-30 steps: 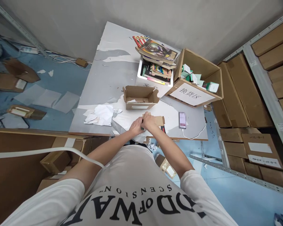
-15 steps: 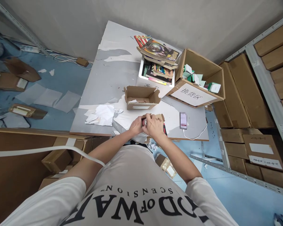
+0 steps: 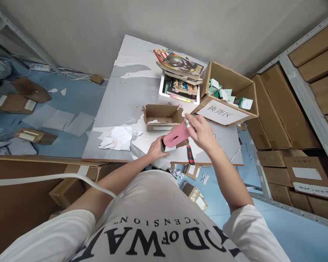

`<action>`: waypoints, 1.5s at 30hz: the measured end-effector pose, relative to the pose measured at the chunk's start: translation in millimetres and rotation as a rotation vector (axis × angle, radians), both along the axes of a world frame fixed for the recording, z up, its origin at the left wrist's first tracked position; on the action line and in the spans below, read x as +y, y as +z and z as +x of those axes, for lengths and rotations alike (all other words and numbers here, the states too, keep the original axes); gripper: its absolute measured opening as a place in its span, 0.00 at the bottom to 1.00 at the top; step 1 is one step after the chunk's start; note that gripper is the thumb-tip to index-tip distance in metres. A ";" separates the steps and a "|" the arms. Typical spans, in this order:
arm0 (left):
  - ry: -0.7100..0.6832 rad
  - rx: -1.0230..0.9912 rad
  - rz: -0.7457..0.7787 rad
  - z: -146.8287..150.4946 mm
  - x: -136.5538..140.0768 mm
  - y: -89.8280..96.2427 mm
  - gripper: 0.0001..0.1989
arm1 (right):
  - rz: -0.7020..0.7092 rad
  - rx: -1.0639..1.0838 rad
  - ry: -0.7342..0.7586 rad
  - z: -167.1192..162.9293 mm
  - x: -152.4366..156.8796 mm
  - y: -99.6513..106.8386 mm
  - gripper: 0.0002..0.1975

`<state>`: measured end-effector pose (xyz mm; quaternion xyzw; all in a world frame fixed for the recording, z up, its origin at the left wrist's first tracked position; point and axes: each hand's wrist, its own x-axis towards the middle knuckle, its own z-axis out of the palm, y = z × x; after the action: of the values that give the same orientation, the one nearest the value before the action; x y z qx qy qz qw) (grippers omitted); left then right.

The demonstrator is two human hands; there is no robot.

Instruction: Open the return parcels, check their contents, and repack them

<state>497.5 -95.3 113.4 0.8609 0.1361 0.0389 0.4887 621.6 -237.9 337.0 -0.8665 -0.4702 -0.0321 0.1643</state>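
My right hand is closed on the silver top end of a pink bottle, a cylinder with a small dark mark, held tilted above the table's front. My left hand is wrapped round a small box whose dark open end lies at the bottle's lower end; most of the box is hidden by the hand. Just right of them lies a red and black utility knife at the table edge. Behind the bottle stands an open cardboard box with scraps of paper in it.
White crumpled paper lies on the left of the table. A white bin heaped with books and a carton of small green and white boxes stand at the back right. Shelving with cartons rises on the right.
The pink bottle has come into view, drawn up and right by my right hand out of the small box. My hands have moved apart, and the utility knife is uncovered.
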 end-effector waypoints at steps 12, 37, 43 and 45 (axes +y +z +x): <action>0.043 -0.450 -0.704 -18.0 -3.4 107.7 0.38 | 0.583 0.438 0.000 67.2 4.2 11.4 0.31; -0.064 -0.143 -1.355 -8.4 -35.5 131.0 0.33 | 0.624 0.878 0.023 78.9 -52.2 14.5 0.23; -0.133 0.036 -1.483 -9.9 -40.8 129.4 0.34 | 0.605 0.866 -0.024 70.9 -48.6 -1.2 0.30; -0.037 0.012 -1.459 -11.5 -42.3 124.2 0.31 | 0.624 0.894 -0.032 64.9 -42.5 -7.5 0.30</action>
<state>486.0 -137.6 237.6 0.3185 0.1156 -0.0748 0.9379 686.6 -280.4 329.5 -0.7129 -0.3096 0.1990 0.5970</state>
